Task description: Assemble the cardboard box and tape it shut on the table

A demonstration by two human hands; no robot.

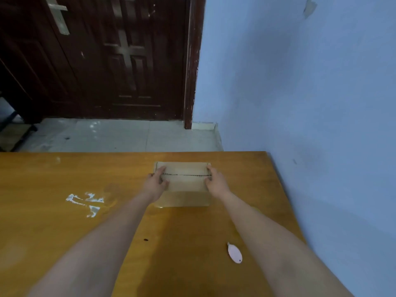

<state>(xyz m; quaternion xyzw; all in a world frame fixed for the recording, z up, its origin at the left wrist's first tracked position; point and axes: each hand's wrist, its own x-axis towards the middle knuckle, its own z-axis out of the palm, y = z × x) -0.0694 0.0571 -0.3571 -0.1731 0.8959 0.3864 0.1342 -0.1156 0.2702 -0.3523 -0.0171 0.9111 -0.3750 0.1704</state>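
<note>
Your left hand (155,182) and right hand (216,180) each grip one end of the cardboard box (183,182), fingers curled over its top flaps. Box sits on the counter (64,221), far centre, flaps closed along the seam. Small pink tool (234,253) lies nearer you, right of centre.

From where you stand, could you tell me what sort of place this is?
Probably a plain room in a home or small workshop: a dark wooden door, a tiled floor, a painted blue wall, and a wooden table holding a cardboard box.

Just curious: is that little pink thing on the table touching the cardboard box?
Apart. The head view shows the pink object near the table's front, with bare wood between it and the cardboard box.
</note>
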